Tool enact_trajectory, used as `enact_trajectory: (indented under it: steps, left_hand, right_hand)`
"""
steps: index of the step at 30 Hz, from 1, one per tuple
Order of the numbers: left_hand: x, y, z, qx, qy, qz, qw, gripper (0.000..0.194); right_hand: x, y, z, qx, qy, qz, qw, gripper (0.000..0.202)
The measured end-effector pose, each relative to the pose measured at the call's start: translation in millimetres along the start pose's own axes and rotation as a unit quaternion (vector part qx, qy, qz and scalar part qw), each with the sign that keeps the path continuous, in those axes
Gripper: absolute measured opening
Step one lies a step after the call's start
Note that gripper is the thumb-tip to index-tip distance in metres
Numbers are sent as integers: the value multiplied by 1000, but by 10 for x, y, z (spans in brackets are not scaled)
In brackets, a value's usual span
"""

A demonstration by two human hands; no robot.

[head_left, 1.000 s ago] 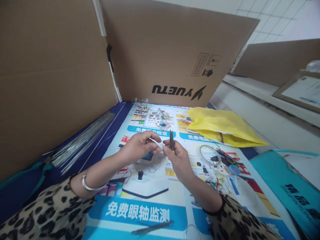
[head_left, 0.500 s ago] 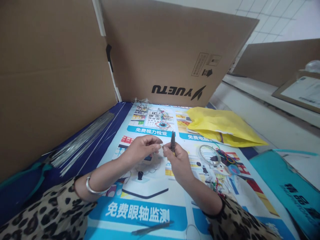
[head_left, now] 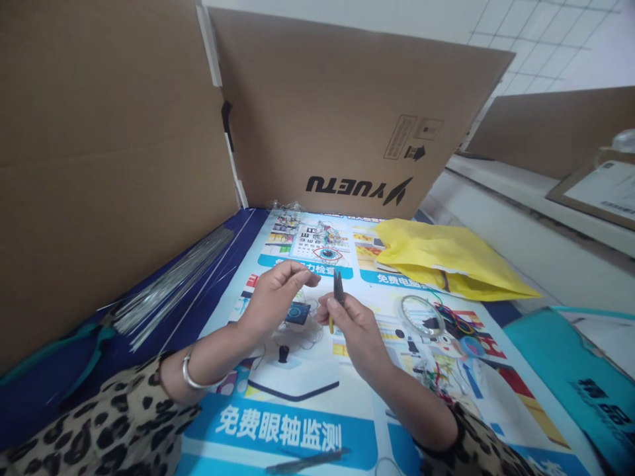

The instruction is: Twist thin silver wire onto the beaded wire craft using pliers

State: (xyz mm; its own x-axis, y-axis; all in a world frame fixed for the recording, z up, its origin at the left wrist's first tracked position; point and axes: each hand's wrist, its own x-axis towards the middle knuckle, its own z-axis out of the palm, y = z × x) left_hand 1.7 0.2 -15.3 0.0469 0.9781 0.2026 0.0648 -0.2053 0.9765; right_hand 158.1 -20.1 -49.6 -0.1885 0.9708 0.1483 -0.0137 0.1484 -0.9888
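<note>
My right hand (head_left: 350, 320) is closed round small pliers (head_left: 338, 288) with dark jaws pointing up and a yellow handle end showing below. To its left, my left hand (head_left: 278, 294) is raised over the printed sheet, its fingertips bent together and pointing toward the pliers without touching them. Whether a fine piece sits between those fingertips is too small to tell. Thin clear wire loops (head_left: 310, 334) lie on the sheet just under and between both hands.
A bundle of silvery wires (head_left: 173, 281) lies at the left near teal-handled pliers (head_left: 94, 350). At the right are a yellow bag (head_left: 451, 258), a wire coil (head_left: 421, 316), coloured wires (head_left: 454, 320) and a teal bag (head_left: 570, 363). Cardboard panels (head_left: 347, 112) stand behind.
My left hand has moved slightly away from my right hand, widening the gap between them. The pliers are turned a little, and their yellow handle end now shows below my right fingers.
</note>
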Motion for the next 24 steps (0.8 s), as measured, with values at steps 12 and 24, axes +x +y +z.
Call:
enact_trajectory:
  steps: [12,24]
  left_hand:
    - [-20,67,15,-10,-2,24,1000,15]
    - [-12,46,-1,7,-12,39,999,14]
  right_hand:
    - [-91,-60,92,73,-120,120,983,35]
    - [-94,-12,103,93,-124,129,980,34]
